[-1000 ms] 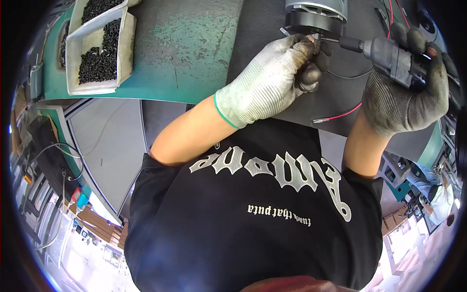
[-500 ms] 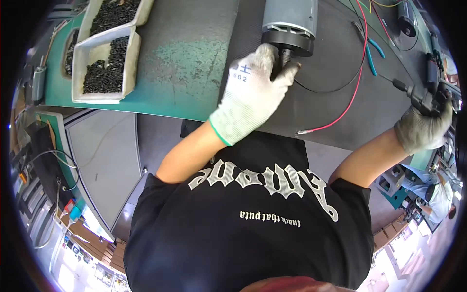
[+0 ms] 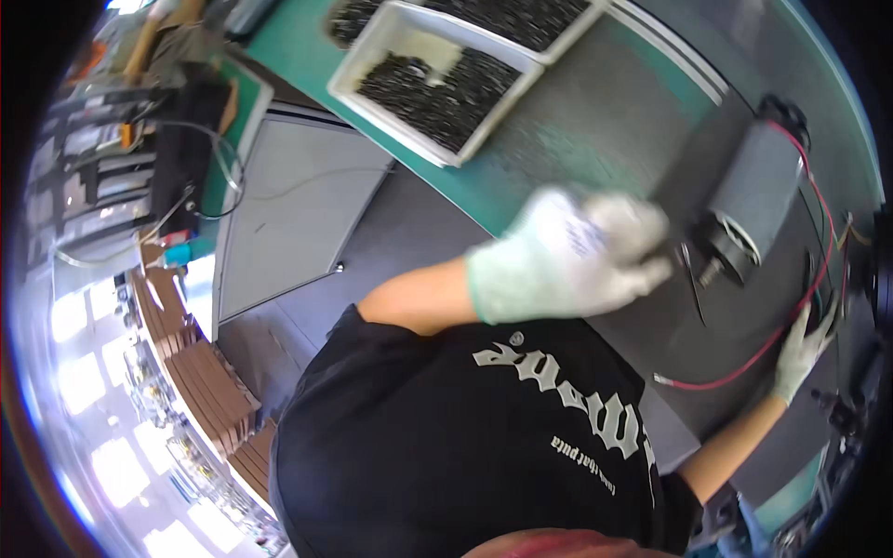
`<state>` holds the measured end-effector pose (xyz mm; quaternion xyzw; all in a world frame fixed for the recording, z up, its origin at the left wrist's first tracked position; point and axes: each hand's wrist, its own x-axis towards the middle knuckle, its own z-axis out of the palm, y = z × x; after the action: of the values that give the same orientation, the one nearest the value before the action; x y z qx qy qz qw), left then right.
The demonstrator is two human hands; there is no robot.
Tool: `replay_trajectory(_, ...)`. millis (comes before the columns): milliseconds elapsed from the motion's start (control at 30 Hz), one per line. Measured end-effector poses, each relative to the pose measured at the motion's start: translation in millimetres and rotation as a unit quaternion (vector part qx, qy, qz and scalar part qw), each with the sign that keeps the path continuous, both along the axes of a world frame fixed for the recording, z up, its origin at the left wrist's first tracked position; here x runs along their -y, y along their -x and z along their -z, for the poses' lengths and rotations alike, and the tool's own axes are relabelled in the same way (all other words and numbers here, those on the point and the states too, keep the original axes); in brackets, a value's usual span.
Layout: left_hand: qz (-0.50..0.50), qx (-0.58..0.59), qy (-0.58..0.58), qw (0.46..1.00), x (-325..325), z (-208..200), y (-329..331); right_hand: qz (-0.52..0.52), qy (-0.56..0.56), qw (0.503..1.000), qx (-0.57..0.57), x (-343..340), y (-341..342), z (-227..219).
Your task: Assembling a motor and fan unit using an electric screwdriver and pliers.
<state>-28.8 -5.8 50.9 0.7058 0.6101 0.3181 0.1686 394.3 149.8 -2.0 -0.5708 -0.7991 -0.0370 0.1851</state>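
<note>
Left hand [image 3: 567, 256] has slid off the motor [image 3: 749, 209], now loosely curled beside it on the bench [image 3: 577, 121]. Right hand [image 3: 802, 349] has dropped the driver, fingers spread by the red wire [image 3: 744, 363].

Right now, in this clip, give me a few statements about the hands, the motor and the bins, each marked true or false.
1. The left hand wears a light knit glove. True.
2. The grey motor stands upright on its end. False: it lies on its side on the dark mat.
3. A red wire runs across the mat. True.
4. The white tray is empty. False: it holds small dark parts.
5. The right hand rests on top of the motor. False: it is away from it, near the mat's right edge.
</note>
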Motion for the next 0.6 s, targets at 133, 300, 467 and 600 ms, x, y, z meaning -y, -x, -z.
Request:
replay_trajectory(133, -0.417, -0.202, 0.055, 0.884, -10.6, -30.3, 166.1, 0.029, 0.044, 0.998, 0.042, 7.1, -0.4, 2.1)
replay_trajectory(300, -0.353, -0.323, 0.025, 0.878, -16.4, -16.4, 313.2, 0.032, 0.031, 0.998, 0.054, 10.4, 2.0, 2.3)
replay_trajectory(467, -0.363, -0.327, 0.141, 0.861, -40.8, -8.0, 354.1, 0.052, 0.018, 0.998, 0.019, 9.3, 4.7, 12.0)
replay_trajectory(600, -0.345, -0.344, 0.178, 0.855, -47.8, 3.3, 364.6, 0.063, 0.017, 0.998, 0.006, 11.5, 9.1, 7.7)
